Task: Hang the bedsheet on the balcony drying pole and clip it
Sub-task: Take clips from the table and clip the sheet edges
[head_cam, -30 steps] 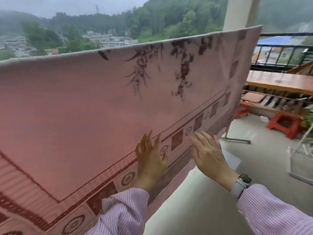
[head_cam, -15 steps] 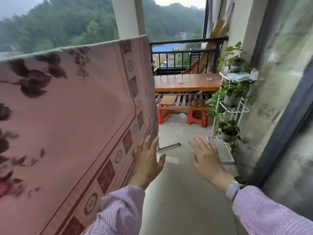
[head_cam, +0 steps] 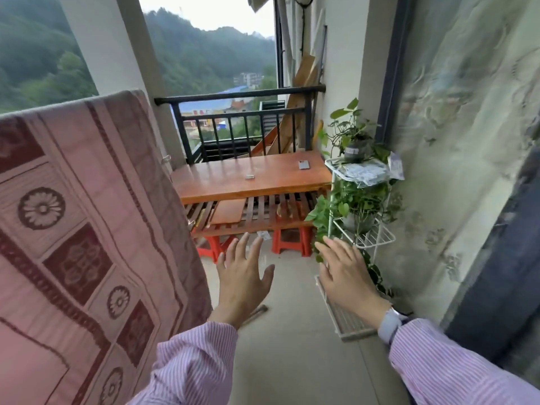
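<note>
The pink bedsheet (head_cam: 96, 217), patterned with dark red squares and rosettes, hangs draped over a pole that its top fold hides, filling the left side. My left hand (head_cam: 244, 279) is held out with fingers spread, just right of the sheet's edge and apart from it. My right hand (head_cam: 346, 276), a watch on its wrist, is also spread and holds nothing, further right over the floor. A small metal clip-like piece (head_cam: 166, 159) shows at the sheet's right edge.
A wooden bench table (head_cam: 251, 178) on red stools (head_cam: 289, 241) stands ahead with a phone (head_cam: 304, 164) and a small object (head_cam: 249, 177) on it. A white plant rack (head_cam: 362, 217) stands at the right wall. A black railing (head_cam: 239, 115) closes the balcony's end.
The view has swung right, so the sheet has slid to the left side. Both hands have come off the sheet and now hover spread over the floor.
</note>
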Available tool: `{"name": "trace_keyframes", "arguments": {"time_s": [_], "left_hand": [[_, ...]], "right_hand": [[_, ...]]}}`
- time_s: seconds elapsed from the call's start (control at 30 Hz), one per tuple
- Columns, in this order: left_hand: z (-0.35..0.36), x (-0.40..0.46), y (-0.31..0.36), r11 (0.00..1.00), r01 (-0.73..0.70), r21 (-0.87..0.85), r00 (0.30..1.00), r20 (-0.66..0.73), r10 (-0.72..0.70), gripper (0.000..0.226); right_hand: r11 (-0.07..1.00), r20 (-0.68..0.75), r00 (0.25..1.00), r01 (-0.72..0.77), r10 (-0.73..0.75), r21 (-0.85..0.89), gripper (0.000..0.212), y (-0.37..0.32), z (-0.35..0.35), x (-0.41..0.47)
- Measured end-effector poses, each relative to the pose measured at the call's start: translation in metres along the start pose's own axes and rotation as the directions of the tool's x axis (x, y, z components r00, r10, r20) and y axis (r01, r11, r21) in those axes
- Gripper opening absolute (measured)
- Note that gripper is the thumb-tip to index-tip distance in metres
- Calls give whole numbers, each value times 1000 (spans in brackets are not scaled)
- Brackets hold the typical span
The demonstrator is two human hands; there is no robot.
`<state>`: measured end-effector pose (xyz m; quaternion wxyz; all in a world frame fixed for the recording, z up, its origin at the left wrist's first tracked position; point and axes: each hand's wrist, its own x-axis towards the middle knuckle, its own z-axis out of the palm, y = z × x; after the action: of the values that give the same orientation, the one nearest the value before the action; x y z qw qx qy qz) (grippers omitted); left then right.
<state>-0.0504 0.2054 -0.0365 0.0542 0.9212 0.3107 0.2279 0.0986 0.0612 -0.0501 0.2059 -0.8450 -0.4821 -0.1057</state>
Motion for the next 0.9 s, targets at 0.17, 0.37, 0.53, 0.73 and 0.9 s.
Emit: {"name": "trace_keyframes", "arguments": {"time_s": [0.17, 0.37, 0.53, 0.73, 0.9], "left_hand": [[52, 144, -13, 1000, 22, 20, 998, 58, -23, 62], [87, 279, -57, 995, 94, 27, 995, 14, -94, 58], [139, 370, -131, 976, 212, 52, 976, 43, -214, 60], [200, 496, -219, 956, 291, 34, 953, 75, -293, 61], [235, 591, -281, 951, 311, 8, 938, 161, -308, 59]], "right_hand": [[1000, 37, 999, -3, 3, 19, 66, 56, 33, 140], [997, 87, 995, 53, -57, 49, 67, 76, 82, 302], [991, 110, 988, 98, -107, 90, 61, 77, 151, 414], [990, 217, 971, 73, -98, 120, 43, 75, 237, 559], [984, 298, 951, 35, -88, 177, 41, 73, 293, 667]]}}
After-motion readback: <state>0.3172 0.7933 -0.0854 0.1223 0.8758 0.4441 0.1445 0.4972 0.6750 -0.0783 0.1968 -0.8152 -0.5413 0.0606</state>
